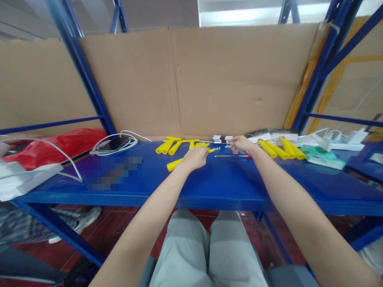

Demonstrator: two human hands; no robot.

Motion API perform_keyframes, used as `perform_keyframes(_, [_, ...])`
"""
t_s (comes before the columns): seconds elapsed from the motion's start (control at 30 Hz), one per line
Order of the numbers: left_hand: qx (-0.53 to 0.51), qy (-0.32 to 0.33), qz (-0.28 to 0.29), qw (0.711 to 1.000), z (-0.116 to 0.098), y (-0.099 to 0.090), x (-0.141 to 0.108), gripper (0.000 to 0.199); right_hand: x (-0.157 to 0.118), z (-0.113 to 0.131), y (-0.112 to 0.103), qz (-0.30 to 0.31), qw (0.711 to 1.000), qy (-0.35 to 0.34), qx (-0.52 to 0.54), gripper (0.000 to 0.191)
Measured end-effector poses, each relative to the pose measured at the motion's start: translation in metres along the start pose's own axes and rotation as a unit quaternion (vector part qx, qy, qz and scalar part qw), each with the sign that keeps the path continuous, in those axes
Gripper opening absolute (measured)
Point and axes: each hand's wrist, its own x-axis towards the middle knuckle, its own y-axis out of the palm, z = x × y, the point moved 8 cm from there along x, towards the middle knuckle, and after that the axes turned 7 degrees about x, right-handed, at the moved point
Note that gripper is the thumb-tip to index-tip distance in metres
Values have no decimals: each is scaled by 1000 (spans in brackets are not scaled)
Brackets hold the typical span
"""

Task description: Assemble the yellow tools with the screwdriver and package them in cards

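My left hand [196,157] is wrapped round a yellow plastic piece with a tubular handle [174,164] that sticks out to the left, while a narrow yellow tip shows on the right. My right hand [240,144] is lowered to the tabletop with its fingers bent together beside some small shiny bits [227,146]. Whatever is between those fingertips is too small to make out. More shiny bits [218,148] lie by the tip of the yellow piece. Just below my right hand lies a screwdriver [231,156] with a thin shaft and a red handle, partly hidden by my wrist.
Behind my left hand lie several yellow tubular pieces [166,146]; more yellow tubes [281,149] lie right. Small black-and-white packs [221,138] stand against the cardboard wall [215,79]. A coiled white cable [116,145] and red bag [66,146] are left, a green-white packet [323,157] right.
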Motion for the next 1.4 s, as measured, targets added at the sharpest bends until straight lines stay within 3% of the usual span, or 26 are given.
perform_keyframes(0.07, [-3, -12, 0, 1000, 3, -1, 1, 31, 6, -6, -20, -65, 985, -20, -161, 40])
perform_keyframes(0.13, [-1, -28, 2, 1000, 5, -2, 1, 29, 10, -16, -28, -69, 959, -17, -275, 41])
perform_keyframes(0.27, [-3, -56, 2, 998, 11, -2, 2, 26, 14, -32, -27, -35, 937, -7, -348, 44])
perform_keyframes(0.67, [-15, -56, 3, 998, 9, -4, 2, 23, 14, -25, 17, 21, 918, -47, -393, 48])
perform_keyframes(0.87, [-25, -47, 0, 999, 8, -4, 2, 22, 18, -27, 19, 33, 914, -35, -402, 55])
perform_keyframes(1.4, [-37, -47, -3, 998, 8, -3, 3, 24, 22, -22, 18, 3, 926, -52, -374, 43])
